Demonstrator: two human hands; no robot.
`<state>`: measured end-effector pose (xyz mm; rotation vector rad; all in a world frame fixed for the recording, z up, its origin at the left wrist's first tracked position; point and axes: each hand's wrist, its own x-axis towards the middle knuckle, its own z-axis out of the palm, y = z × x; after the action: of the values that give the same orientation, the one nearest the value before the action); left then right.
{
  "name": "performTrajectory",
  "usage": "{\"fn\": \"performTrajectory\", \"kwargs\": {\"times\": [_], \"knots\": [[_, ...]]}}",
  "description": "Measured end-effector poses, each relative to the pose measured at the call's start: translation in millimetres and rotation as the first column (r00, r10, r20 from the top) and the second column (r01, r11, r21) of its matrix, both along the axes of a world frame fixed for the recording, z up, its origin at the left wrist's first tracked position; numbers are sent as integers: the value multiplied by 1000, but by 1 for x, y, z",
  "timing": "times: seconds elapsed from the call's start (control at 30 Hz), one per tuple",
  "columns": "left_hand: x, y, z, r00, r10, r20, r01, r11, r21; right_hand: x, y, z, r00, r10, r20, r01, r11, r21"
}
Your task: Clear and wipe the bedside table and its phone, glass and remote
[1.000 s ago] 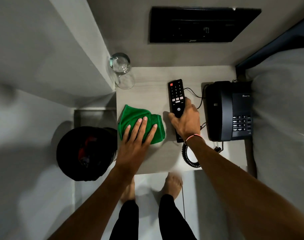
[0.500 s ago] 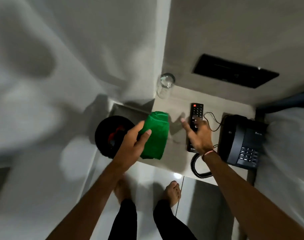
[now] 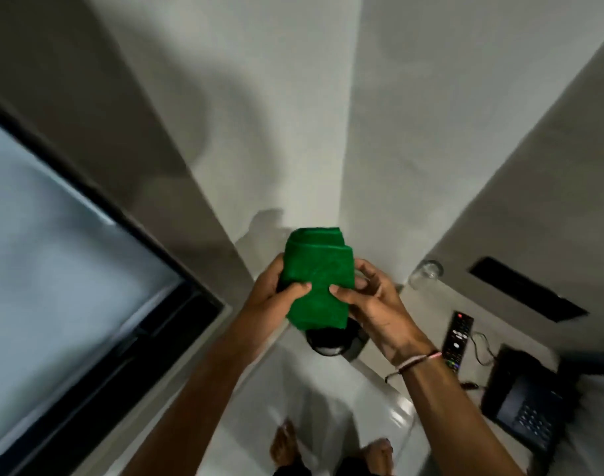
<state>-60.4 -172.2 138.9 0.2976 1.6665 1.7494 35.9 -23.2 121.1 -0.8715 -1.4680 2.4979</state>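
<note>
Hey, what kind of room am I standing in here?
Probably a hotel bedroom: a corded desk phone and TV remote sit on a bedside table, with a drinking glass by the wall.

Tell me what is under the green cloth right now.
Below the green cloth, held up by the left hand and right hand, part of a black bin shows. The cloth covers the bin's contents.

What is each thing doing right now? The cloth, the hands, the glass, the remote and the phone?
green cloth: folded, held up in the air by both hands.
left hand: gripping the cloth's left edge.
right hand: gripping the cloth's right edge.
glass: upright on the table, looks empty.
remote: lying flat, buttons up.
phone: handset on its cradle.
</note>
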Motion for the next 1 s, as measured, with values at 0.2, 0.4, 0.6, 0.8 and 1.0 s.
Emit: {"fn": "performTrajectory", "kwargs": {"times": [0.2,0.4,0.6,0.8,1.0], "knots": [[15,-114,33,938,199,284,-210,978,11,-26,-116,18,989,147,8,-143,973,-181],[-4,-204,2,893,418,164,-393,905,-165,-67,-196,15,897,389,210,-421,896,141],[-61,-228,-22,856,191,-480,-403,829,-389,-111,-234,-14,853,311,418,-323,945,-45],[-61,-228,-66,518,-606,-603,-344,498,-796,-134,-257,-66,786,130,605,-177,984,18],[-77,-229,-84,506,-734,-453,-249,379,-891,-134,-252,-70,786,206,583,-222,974,-44]]}}
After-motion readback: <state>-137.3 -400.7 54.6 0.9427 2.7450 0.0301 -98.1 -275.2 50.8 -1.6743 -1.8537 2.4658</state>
